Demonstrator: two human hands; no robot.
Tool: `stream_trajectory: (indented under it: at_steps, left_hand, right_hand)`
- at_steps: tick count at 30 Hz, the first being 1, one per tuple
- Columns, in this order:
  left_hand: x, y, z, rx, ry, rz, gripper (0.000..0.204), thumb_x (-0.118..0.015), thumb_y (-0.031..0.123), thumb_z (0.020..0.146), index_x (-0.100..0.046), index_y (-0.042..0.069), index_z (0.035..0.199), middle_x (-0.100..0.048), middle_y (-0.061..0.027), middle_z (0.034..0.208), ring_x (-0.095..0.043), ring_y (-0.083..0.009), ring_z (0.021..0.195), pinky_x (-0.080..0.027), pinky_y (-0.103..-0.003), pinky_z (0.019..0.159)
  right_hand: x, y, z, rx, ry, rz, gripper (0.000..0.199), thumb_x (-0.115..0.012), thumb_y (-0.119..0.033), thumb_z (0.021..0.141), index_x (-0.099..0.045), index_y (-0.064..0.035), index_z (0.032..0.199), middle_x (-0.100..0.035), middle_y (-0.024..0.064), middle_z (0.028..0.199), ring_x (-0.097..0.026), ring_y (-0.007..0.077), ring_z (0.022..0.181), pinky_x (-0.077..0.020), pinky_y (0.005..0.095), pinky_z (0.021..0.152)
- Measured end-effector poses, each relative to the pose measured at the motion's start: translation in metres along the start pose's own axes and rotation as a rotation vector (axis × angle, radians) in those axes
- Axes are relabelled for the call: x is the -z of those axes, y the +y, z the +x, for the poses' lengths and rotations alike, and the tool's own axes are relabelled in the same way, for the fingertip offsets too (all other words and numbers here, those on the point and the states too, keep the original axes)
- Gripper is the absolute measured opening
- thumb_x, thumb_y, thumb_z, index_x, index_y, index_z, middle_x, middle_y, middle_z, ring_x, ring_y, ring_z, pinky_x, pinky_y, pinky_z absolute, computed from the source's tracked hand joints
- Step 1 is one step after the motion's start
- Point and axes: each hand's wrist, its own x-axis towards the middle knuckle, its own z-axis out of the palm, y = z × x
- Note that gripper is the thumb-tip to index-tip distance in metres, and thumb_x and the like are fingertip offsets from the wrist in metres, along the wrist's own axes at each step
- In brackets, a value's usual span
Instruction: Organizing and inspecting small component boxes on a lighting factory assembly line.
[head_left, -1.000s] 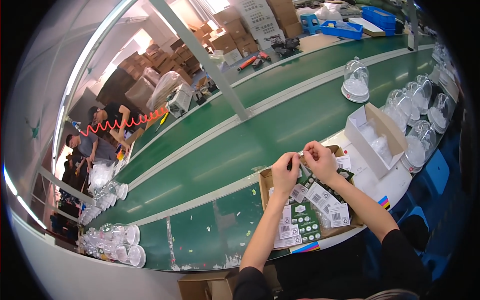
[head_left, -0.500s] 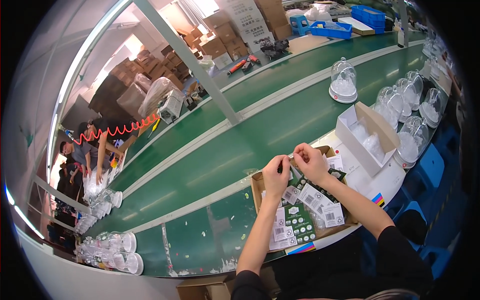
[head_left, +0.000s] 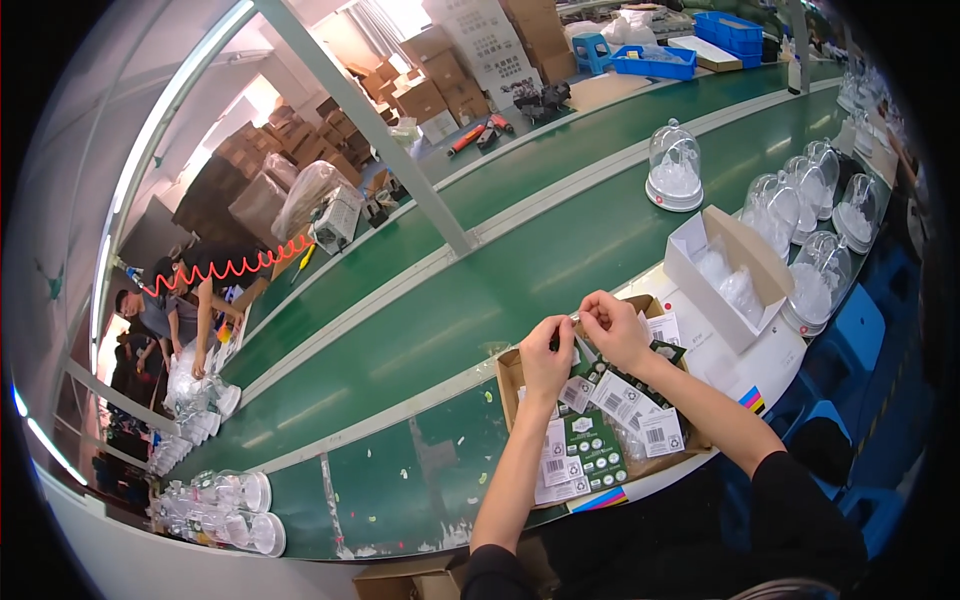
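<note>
Above the far side of a shallow cardboard box (head_left: 507,386), my left hand (head_left: 547,355) and my right hand (head_left: 613,330) are held close together. Both have thumb and fingers pinched. Whatever is between the fingertips is too small or hidden to make out. Beneath them the box holds several green printed cards (head_left: 597,447) and white labels (head_left: 622,398) with barcodes, overlapping at different angles. Some clear plastic shows among the cards.
Right of the cardboard box, an open white box (head_left: 752,335) holds clear plastic bags. A clear dome (head_left: 674,165) on a white base stands on the green conveyor belt (head_left: 540,270); several more stand at right. Others lie at left, near people working. Blue stools (head_left: 858,325) stand at right.
My hands stay pinched close together above the box, with only a slight shift of the fingers. The whole view has moved a little. At far left, a person's arms have shifted slightly.
</note>
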Motion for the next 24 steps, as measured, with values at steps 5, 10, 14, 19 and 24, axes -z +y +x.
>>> stream_trajectory:
  at_steps: [5,10,14,19,24]
  left_hand:
    - [-0.0019,0.0009,-0.0003,-0.005,-0.012,-0.006,0.012,-0.062,0.007,0.090,-0.066,-0.003,0.087,-0.063,-0.0061,0.067,-0.053,-0.0085,0.055,-0.042,-0.024,0.051]
    - [-0.0004,-0.0027,-0.0003,-0.022,-0.012,-0.005,0.012,-0.062,0.007,0.090,-0.066,-0.003,0.087,-0.063,-0.0066,0.068,-0.053,-0.0088,0.055,-0.042,-0.024,0.051]
    - [0.0001,-0.0017,0.0003,0.002,-0.019,0.006,0.012,-0.061,0.007,0.090,-0.066,-0.003,0.087,-0.063,-0.0066,0.067,-0.053,-0.0087,0.055,-0.042,-0.024,0.051]
    - [-0.0012,0.0013,0.0019,-0.016,-0.019,0.001,0.012,-0.061,0.007,0.090,-0.066,-0.004,0.087,-0.063,-0.0058,0.067,-0.053,-0.0077,0.054,-0.042,-0.024,0.051]
    - [0.0005,-0.0027,-0.0002,-0.010,-0.023,-0.011,0.011,-0.061,0.006,0.090,-0.066,-0.004,0.088,-0.063,-0.0056,0.067,-0.053,-0.0071,0.055,-0.042,-0.023,0.051]
  right_hand:
    - [0.0024,-0.0002,-0.0010,0.018,0.007,0.000,0.007,-0.058,-0.005,0.090,-0.057,0.0020,0.091,-0.060,0.0005,0.069,-0.052,0.0025,0.059,-0.0422,0.0190,0.052]
    - [-0.0002,-0.0015,0.0004,0.028,-0.005,-0.007,0.006,-0.057,-0.003,0.092,-0.056,0.0022,0.091,-0.058,-0.0001,0.069,-0.053,0.0023,0.058,-0.0413,0.0179,0.050]
    - [0.0009,-0.0025,0.0005,-0.016,-0.012,0.015,0.008,-0.059,-0.006,0.090,-0.058,0.0021,0.092,-0.061,0.0006,0.070,-0.053,0.0025,0.060,-0.0422,0.0192,0.052]
    - [0.0026,-0.0001,0.0012,-0.003,-0.004,0.020,0.008,-0.058,-0.006,0.090,-0.058,0.0020,0.092,-0.061,0.0006,0.069,-0.053,0.0022,0.060,-0.0419,0.0191,0.052]
    - [0.0002,-0.0020,0.0003,-0.009,-0.007,0.016,0.008,-0.058,-0.006,0.090,-0.058,0.0022,0.092,-0.060,0.0004,0.068,-0.052,0.0019,0.058,-0.0414,0.0192,0.051]
